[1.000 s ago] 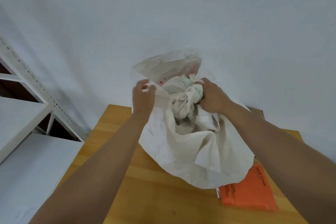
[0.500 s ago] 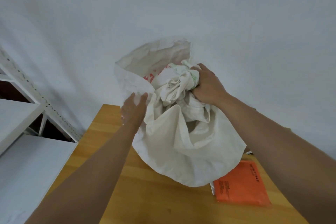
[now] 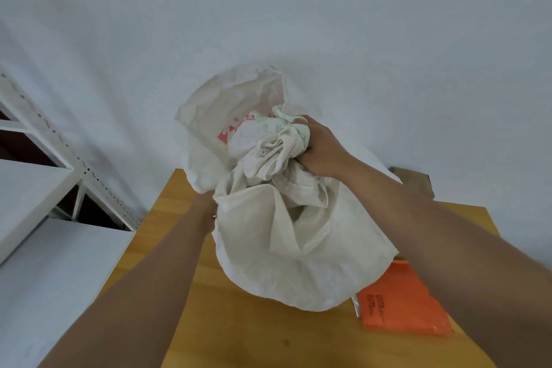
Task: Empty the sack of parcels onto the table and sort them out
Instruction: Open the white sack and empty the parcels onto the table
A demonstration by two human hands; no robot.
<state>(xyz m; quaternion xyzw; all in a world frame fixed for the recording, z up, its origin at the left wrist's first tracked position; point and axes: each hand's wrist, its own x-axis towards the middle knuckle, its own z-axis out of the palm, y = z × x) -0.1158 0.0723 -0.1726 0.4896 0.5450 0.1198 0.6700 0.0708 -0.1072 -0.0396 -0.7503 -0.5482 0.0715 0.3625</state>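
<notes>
In the head view, a white woven sack (image 3: 298, 254) is seen standing bulged on the wooden counter (image 3: 239, 337), its lower body resting on the surface and its upper part gathered between the two hands. The bunched neck of the sack is gripped by the right hand (image 3: 321, 149), whose fingers are curled round the crumpled cloth; the right forearm is stretched in from the lower right, above the sack's right side. The left hand (image 3: 206, 212) is held against the sack's left edge, low beside the opened flap; its fingers are hidden behind the cloth, so it cannot be told whether they grip. An orange parcel (image 3: 400, 302) is seen lying flat on the counter, just beside the sack's lower right and partly under the right forearm. A white metal shelf (image 3: 44, 182) is visible at the left.
</notes>
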